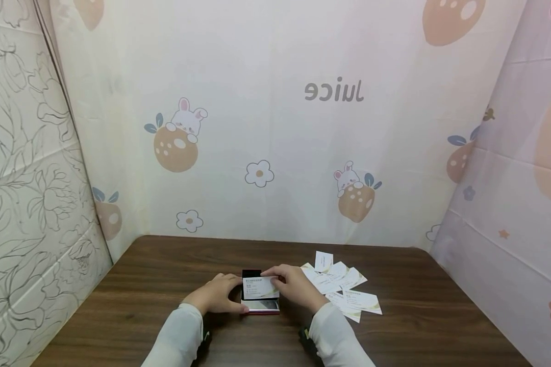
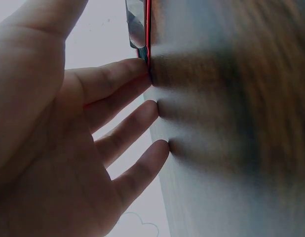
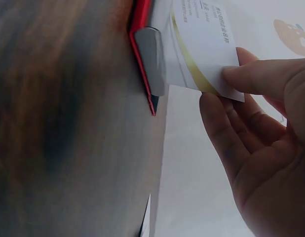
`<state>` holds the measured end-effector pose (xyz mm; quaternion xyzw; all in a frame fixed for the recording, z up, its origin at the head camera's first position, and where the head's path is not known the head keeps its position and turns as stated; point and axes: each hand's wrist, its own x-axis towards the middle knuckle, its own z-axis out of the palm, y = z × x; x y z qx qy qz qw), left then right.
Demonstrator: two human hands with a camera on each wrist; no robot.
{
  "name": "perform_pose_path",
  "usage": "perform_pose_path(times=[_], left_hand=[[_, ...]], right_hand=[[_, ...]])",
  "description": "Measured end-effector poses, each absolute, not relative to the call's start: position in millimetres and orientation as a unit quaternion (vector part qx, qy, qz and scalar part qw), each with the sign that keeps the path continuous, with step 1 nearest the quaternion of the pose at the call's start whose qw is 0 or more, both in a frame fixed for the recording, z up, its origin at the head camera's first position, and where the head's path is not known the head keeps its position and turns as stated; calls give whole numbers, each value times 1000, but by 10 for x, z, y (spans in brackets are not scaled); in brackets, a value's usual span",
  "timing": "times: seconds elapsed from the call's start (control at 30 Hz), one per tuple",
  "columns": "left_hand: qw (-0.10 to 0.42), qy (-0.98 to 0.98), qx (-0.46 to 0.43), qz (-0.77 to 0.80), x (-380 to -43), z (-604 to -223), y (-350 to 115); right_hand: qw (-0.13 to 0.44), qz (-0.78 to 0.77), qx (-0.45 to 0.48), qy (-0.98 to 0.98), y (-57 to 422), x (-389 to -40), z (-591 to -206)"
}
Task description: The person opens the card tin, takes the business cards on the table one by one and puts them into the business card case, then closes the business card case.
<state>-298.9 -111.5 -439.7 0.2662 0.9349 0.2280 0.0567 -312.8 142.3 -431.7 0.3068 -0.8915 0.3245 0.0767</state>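
A business card case [image 1: 260,306] lies opened on the table, with a red outer shell, a silvery metal part and a black lid side at the back. My left hand [image 1: 217,294] holds its left side, thumb at the near corner and fingers at the far one. In the left wrist view, fingertips meet the red edge of the case [image 2: 148,29]. My right hand [image 1: 299,287] pinches a white business card [image 1: 259,289] by its right end, thumb on top. The card, printed with a gold curve, tilts over the case, its lower edge close to the metal part [image 3: 153,54].
Several white business cards [image 1: 360,300] lie spread and overlapping right of my right hand. The brown wooden table [image 1: 156,275] meets a printed cloth backdrop [image 1: 275,127] behind, with more cloth walls on both sides.
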Motion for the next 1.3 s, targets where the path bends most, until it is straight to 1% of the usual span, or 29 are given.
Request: perform_pose_path(times=[0.13,0.43,0.77,0.87,1.0,1.17,1.3], left_hand=[[58,936,264,226,-2983,-4395,-1112],[62,938,258,222,-2979,-4382,-1097],[58,938,262,218,-2989,-4383,-1092],[60,938,261,221,-2989,-4387,-1093],[64,938,257,224,-2992,-4393,-1099],[65,937,259,226,-2984,-4391,-1108],[67,937,258,228,-2975,-4386,-1111]], right_hand=[[73,319,303,-895,1411,-3122,-4341],[92,305,308,-897,1383,-3120,-4378],[90,306,308,-896,1377,-3123,-4395],[81,298,305,-901,1373,-3117,-4392],[52,279,306,-909,1378,-3105,-4373],[13,260,324,-910,1392,-3087,-4363],[-1,233,340,-911,1384,-3082,-4366]])
